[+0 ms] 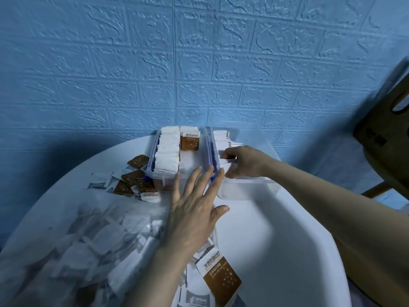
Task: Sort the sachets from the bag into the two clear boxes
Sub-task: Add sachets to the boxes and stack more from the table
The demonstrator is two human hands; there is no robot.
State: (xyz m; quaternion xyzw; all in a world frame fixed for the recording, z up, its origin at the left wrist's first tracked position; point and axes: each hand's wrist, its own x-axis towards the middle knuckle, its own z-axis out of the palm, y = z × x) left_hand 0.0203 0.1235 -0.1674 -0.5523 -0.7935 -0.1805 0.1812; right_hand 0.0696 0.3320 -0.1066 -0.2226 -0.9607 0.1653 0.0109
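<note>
Sachets (223, 138) upright in right box (247, 189); right hand (245, 161) pinches one; left hand (194, 202) fingers spread flat.

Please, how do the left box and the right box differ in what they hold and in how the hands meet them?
The left box holds a row of white sachets and one brown sachet standing; the right box shows only white ones. The right hand reaches into the right box, pinching white sachets; the left hand, fingers straight, hovers or rests at the boxes' near ends, holding nothing. Both are clear plastic, side by side.
</note>
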